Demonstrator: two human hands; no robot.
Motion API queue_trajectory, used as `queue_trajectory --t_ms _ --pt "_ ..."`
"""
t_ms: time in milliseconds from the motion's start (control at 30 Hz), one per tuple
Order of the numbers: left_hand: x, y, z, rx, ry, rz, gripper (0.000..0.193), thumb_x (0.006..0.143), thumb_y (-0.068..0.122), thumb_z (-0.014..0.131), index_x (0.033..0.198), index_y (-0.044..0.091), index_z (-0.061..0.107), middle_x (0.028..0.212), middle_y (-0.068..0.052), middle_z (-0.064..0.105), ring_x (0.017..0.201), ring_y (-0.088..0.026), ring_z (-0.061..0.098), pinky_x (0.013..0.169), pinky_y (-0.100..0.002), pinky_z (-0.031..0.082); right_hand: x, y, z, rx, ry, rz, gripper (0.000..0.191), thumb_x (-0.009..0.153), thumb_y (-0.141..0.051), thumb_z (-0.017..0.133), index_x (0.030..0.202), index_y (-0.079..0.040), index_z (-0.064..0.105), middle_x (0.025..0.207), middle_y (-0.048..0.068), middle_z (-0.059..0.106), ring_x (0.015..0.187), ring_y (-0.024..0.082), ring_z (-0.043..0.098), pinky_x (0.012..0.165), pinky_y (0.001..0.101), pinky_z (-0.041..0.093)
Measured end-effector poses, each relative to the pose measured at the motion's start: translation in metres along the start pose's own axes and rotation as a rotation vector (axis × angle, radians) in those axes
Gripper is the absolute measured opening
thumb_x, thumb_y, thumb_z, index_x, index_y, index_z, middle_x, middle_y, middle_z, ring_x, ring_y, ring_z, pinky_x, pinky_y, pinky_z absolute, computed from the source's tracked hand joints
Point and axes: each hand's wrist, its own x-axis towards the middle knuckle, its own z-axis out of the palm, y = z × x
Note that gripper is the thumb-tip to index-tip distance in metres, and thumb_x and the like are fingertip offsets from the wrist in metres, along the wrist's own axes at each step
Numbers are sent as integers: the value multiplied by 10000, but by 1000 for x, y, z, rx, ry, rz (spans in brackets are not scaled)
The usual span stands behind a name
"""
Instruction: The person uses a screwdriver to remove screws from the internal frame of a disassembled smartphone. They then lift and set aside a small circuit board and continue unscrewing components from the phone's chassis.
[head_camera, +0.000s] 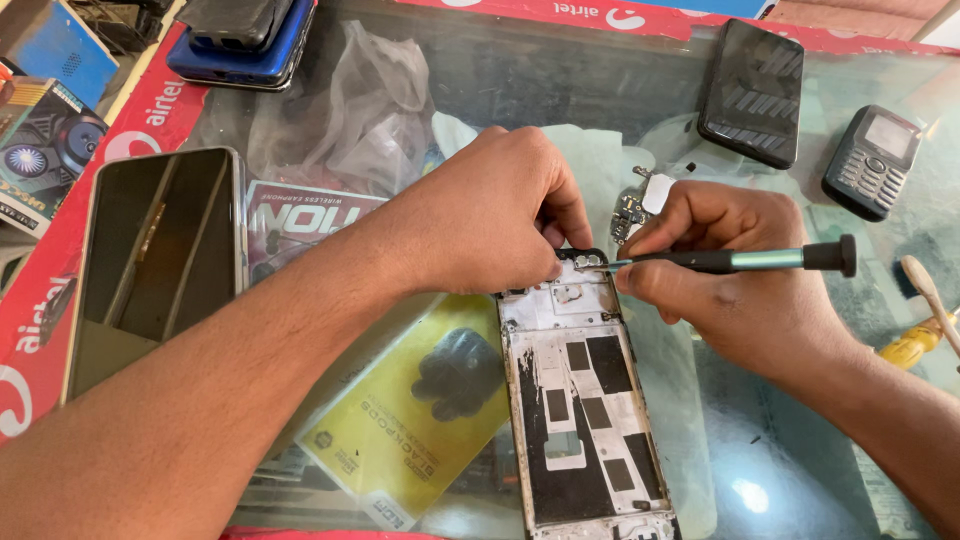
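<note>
Opened phone frame (585, 400) lies flat on the glass counter (780, 460), back off, inner plate and dark patches exposed. Left hand (490, 215) clenched over the frame's top edge, fingertips pinching its upper corner. Right hand (725, 265) grips a thin screwdriver (730, 260), tip at the frame's top edge. Small removed parts (635, 205) just above the frame. Yellow packet (425, 400) under the glass, left of frame. Dark smartphone (752, 92) and keypad phone (872, 160) well up-right of the frame
</note>
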Motion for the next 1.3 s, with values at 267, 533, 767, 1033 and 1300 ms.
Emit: queue_trajectory --t_ms 267,533,767,1033,1300 --pt "0 1 1 12 1 -10 219 610 33 752 820 66 807 720 -63 781 639 -134 754 609 -286 601 1 -1 0 11 16 17 123 788 -15 767 803 -1 646 728 66 710 545 69 608 456 248 487" --pt "-1 2 1 24 7 15 251 603 12 726 834 61 810 721 -77 779 643 -143 759 618 -293 603 2 -1 1 50 5 21 117 793 -8 763 803 5 647 725 72 704 546 72 604 458 251 475" --pt "0 2 1 12 5 0 235 606 7 718 820 49 805 706 -85 777 626 -149 761 607 -296 603 3 1 -1 81 0 3 120 793 1 761 804 8 642 736 76 704 550 78 611 461 250 481" --pt "0 1 1 32 21 35 267 602 1 713 847 54 806 721 -81 779 638 -147 759 614 -295 600 3 1 0 74 -7 -15 116 790 6 757 804 6 641 760 69 715 557 72 610 458 251 480" --pt "-1 1 2 25 30 50 253 596 8 717 831 45 803 713 -87 776 628 -149 752 605 -298 592 2 1 -1 87 -8 12 106 792 19 753 799 7 648 719 79 688 545 79 601 456 257 473"
